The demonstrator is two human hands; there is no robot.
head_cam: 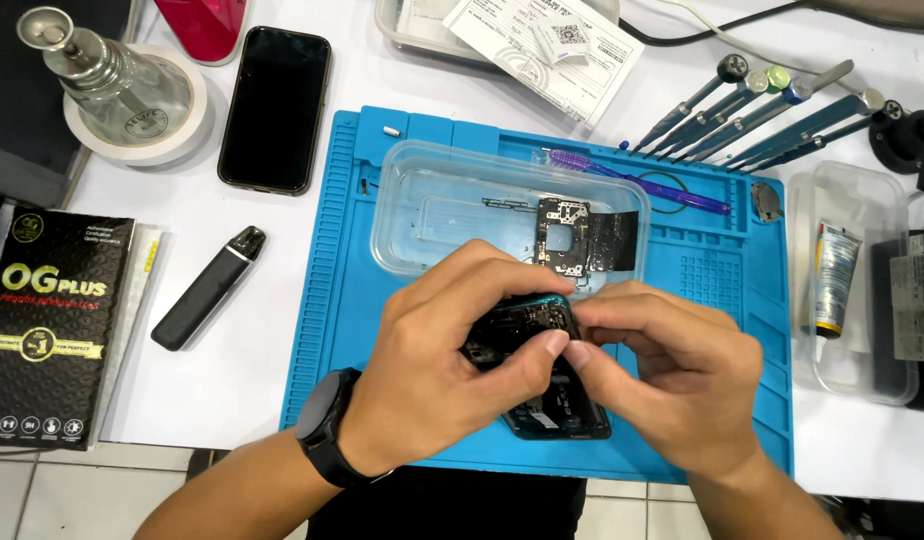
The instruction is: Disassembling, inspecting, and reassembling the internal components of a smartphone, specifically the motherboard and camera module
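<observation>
An opened phone (pixel 542 400) with its dark insides showing lies on the blue work mat (pixel 332 300). My left hand (pixel 452 360), with a black watch on its wrist, grips the phone's upper part. My right hand (pixel 672 380) pinches at the phone's top edge, its fingertips meeting my left thumb. Whether anything small sits between the fingers is hidden. Just behind the hands, a clear plastic tray (pixel 422 200) holds a small circuit board (pixel 564 235) and a dark flat part.
A black phone (pixel 275 108) lies at the back left beside a glass bottle (pixel 112 85). A dark slim device (pixel 208 287) and a black box (pixel 52 330) lie left of the mat. Screwdrivers (pixel 752 110), a purple brush (pixel 642 180) and a tub with a tube (pixel 837 275) are on the right.
</observation>
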